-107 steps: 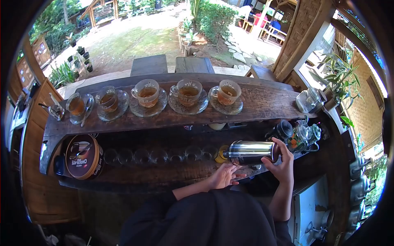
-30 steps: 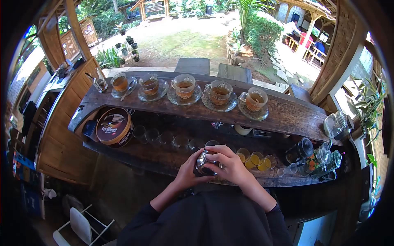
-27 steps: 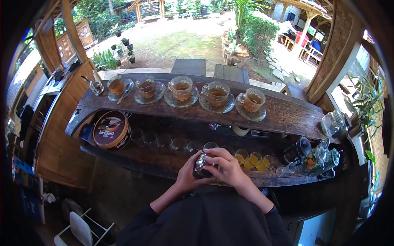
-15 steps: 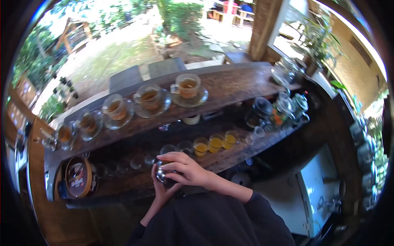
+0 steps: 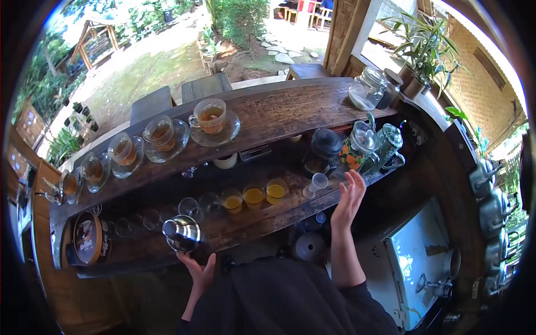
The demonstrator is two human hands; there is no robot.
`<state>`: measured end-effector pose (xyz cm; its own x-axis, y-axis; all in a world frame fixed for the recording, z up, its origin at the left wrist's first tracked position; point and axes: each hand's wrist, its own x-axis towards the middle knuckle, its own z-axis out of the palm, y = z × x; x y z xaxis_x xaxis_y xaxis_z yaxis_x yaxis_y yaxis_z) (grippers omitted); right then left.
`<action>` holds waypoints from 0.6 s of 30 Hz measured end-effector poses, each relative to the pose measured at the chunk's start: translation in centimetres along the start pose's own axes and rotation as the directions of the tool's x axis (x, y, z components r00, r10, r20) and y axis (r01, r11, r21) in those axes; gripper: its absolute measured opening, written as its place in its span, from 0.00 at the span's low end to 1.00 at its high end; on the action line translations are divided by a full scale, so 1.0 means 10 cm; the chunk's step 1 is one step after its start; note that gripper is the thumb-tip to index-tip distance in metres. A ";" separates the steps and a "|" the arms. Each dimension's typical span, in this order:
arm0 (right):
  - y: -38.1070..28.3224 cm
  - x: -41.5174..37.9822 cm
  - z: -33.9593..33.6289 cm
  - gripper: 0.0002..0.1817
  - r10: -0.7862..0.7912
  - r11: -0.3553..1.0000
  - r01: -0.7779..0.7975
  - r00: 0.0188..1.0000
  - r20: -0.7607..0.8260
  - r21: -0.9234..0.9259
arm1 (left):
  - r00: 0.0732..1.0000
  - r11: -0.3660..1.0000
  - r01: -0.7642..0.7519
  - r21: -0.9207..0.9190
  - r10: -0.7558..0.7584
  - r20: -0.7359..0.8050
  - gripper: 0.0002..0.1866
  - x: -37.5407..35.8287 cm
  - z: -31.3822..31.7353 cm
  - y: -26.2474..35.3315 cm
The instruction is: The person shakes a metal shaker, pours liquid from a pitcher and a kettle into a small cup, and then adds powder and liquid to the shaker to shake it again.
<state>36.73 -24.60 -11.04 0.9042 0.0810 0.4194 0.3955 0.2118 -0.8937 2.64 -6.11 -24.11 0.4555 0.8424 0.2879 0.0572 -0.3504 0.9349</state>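
A shiny metal cocktail shaker [image 5: 182, 233] is near the front edge of the lower counter, its narrow end toward the left. Just below it is my left hand [image 5: 195, 273], thumb spread away and fingertips right at the shaker's lower side. My right hand [image 5: 349, 204] is raised at the right, fingers apart and nothing in it. Close to it stand a small clear measuring cup [image 5: 318, 182] and a glass pitcher with orange flower decoration [image 5: 363, 139]. Several small glasses line the lower counter, including one with yellow liquid [image 5: 254, 196].
On the upper wooden shelf [image 5: 279, 114] sit several glass cups of brown drink on saucers, one a cup [image 5: 212, 117]. A lidded glass jar [image 5: 367, 89] stands at its right end. A round brown tub [image 5: 88, 238] is at the left; a white appliance [image 5: 419, 262] at lower right.
Both hands were wrapped around the shaker; my right hand has left it and moved far right. My left hand and the shaker have shifted left in view. The view has turned right.
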 end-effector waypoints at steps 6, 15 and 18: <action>0.70 0.65 -0.58 0.32 0.226 0.971 -0.227 0.974 -0.013 -0.072 | 0.948 0.927 0.098 0.361 0.024 -0.317 0.42 -0.45 0.45 0.17; 0.93 0.95 -0.55 0.38 0.174 0.974 -0.168 0.984 0.025 -0.153 | 0.881 0.916 0.379 0.134 -0.313 -0.354 0.32 -0.79 1.25 0.44; 0.98 1.21 -0.60 0.39 0.176 0.984 -0.175 0.983 0.056 -0.025 | 0.936 0.969 0.238 -0.067 -0.247 -0.251 0.23 -0.79 1.42 0.26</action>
<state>52.54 -27.37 -15.71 0.9492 0.1716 0.2637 0.2351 0.1701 -0.9570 11.76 -19.49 -26.89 0.1889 0.9778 0.0903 0.1045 -0.1115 0.9883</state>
